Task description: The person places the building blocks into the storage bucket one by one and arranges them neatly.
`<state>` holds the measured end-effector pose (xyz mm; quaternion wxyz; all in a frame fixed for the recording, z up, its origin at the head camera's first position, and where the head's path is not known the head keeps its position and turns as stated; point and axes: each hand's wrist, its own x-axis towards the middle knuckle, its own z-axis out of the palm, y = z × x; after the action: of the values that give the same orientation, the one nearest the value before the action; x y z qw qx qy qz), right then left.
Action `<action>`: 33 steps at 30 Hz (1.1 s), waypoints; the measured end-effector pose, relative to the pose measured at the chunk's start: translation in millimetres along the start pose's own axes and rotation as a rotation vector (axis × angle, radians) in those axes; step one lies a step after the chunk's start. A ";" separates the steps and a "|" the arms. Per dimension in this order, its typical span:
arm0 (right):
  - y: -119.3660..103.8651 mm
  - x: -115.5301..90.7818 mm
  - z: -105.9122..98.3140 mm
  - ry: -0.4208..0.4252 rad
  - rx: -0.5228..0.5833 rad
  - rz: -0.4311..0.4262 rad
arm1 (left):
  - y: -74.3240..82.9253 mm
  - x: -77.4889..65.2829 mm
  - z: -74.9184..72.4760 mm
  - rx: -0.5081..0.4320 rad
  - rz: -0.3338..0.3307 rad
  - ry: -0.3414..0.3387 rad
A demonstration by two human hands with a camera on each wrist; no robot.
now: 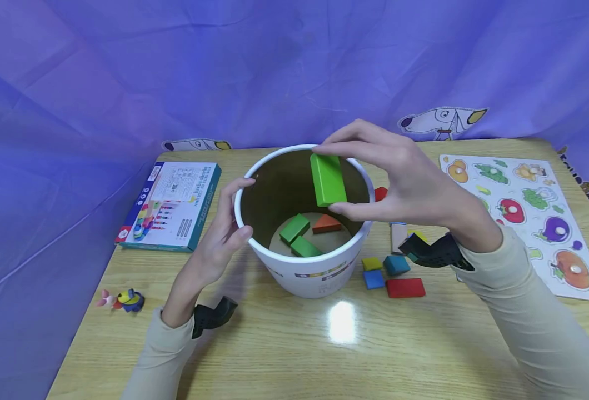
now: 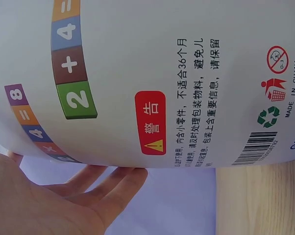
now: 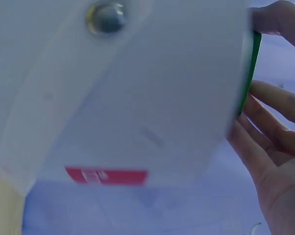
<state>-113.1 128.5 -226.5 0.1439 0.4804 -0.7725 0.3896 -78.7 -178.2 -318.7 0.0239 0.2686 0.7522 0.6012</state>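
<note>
A white bucket [image 1: 304, 272] with a printed side stands on the table, tilted a little so its inside shows. My left hand [image 1: 218, 239] grips its left side, thumb and fingertip at the rim. In the left wrist view the fingers [image 2: 120, 193] lie along the printed wall. Over the bucket's mouth, my right hand [image 1: 394, 178] pinches a green rectangular block [image 1: 328, 180] between thumb and fingers. The right wrist view shows only a thin edge of that green block [image 3: 250, 73]. Inside, on the bottom, lie two green blocks [image 1: 294, 228] and an orange-red wedge block [image 1: 327, 223].
Right of the bucket lie several loose blocks, among them a red block [image 1: 405, 288], a blue block [image 1: 374, 279] and a yellow one [image 1: 372, 263]. A boxed toy set [image 1: 174, 205] and small figures [image 1: 124, 300] are on the left, a vegetable puzzle board [image 1: 529, 222] on the right.
</note>
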 end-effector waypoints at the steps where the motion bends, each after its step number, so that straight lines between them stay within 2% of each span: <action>1: 0.4 2.3 3.1 -0.005 0.017 -0.004 | 0.2 -0.2 0.0 -0.002 -0.001 0.001; 18: 16.9 3.0 13.6 -0.026 0.080 0.006 | 0.6 0.1 0.8 0.008 0.004 0.009; 21: 19.2 -0.5 7.8 0.029 0.120 0.004 | 0.5 0.8 1.4 0.005 0.007 0.007; 26: 29.8 -16.5 -2.8 0.206 0.371 0.054 | 0.3 0.4 1.6 0.028 0.008 0.021; 28: 39.3 -25.7 -6.0 0.278 0.457 0.107 | 0.2 0.1 1.8 0.031 0.010 0.029; 30: 53.0 -35.3 -7.3 0.333 0.487 0.172 | 0.2 0.1 2.3 0.025 0.011 0.030; 33: 80.2 -51.5 -2.4 0.325 0.486 0.275 | 0.5 0.9 3.5 0.014 0.011 0.029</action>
<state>-156.4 181.5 -292.9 0.0923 0.3233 -0.6815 0.6500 -78.0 -174.6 -319.0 0.0081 0.2641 0.7552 0.5999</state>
